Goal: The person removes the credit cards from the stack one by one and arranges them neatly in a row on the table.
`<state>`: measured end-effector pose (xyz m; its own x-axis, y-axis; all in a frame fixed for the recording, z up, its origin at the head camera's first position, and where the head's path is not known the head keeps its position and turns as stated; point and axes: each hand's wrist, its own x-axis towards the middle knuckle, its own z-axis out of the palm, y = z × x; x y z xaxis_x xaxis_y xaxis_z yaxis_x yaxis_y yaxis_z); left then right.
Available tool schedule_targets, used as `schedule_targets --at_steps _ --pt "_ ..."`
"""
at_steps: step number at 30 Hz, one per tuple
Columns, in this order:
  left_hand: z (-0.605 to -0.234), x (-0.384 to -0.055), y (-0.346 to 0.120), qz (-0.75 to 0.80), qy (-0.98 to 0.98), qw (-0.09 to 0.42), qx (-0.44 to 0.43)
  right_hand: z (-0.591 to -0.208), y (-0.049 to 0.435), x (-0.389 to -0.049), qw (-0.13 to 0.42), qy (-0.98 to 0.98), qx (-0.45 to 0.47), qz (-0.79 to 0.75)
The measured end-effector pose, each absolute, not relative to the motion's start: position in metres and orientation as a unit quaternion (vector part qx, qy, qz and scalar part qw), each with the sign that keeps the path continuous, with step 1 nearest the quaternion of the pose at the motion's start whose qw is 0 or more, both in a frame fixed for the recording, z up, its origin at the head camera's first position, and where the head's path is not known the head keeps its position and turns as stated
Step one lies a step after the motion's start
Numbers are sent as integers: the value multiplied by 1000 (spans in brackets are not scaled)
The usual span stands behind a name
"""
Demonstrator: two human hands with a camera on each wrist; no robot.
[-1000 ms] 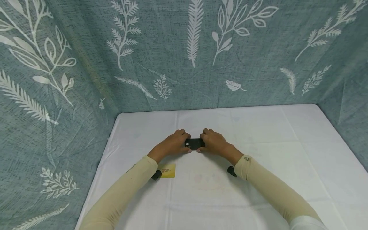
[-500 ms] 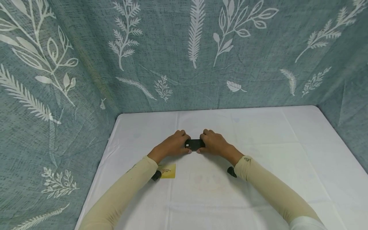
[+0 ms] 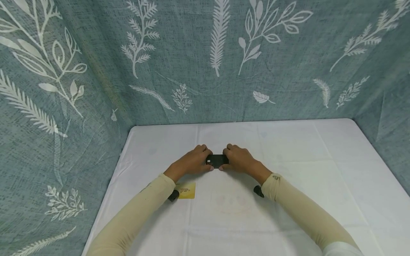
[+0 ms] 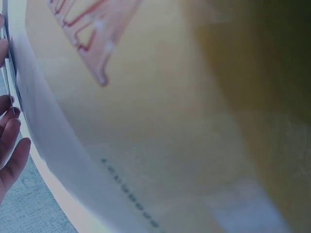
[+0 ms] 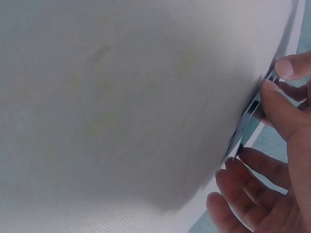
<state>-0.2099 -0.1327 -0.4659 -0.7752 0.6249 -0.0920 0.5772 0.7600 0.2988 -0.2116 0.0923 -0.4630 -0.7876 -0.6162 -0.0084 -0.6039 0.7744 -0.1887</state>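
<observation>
A small black card (image 3: 217, 161) with a pale chip-like square is held level between both hands, low over the table in the head view. My left hand (image 3: 194, 159) pinches its left end, thumb at the near edge and fingers at the far edge. My right hand (image 3: 239, 159) grips the right end the same way. Edge-on in the right wrist view, the card (image 5: 247, 118) looks thin, with what may be a second layer along it. A yellow card (image 3: 187, 190) with reddish print lies flat beside the left forearm, and fills much of the left wrist view.
A white-covered table (image 3: 288, 217) spreads under the arms. Teal leaf-print cloth (image 3: 192, 64) hangs behind it and at both sides. Black wrist cameras (image 3: 258, 191) sit under the wrists, the left one partly overlapping the yellow card in the head view.
</observation>
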Motion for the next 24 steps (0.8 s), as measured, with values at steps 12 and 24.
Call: schedule_targets --at_steps 12,24 --pt "-463 -209 -133 127 932 106 322 -462 93 -213 41 940 -328 -82" --pt "-463 -208 -133 125 932 100 326 -461 94 -211 41 940 -329 -79"
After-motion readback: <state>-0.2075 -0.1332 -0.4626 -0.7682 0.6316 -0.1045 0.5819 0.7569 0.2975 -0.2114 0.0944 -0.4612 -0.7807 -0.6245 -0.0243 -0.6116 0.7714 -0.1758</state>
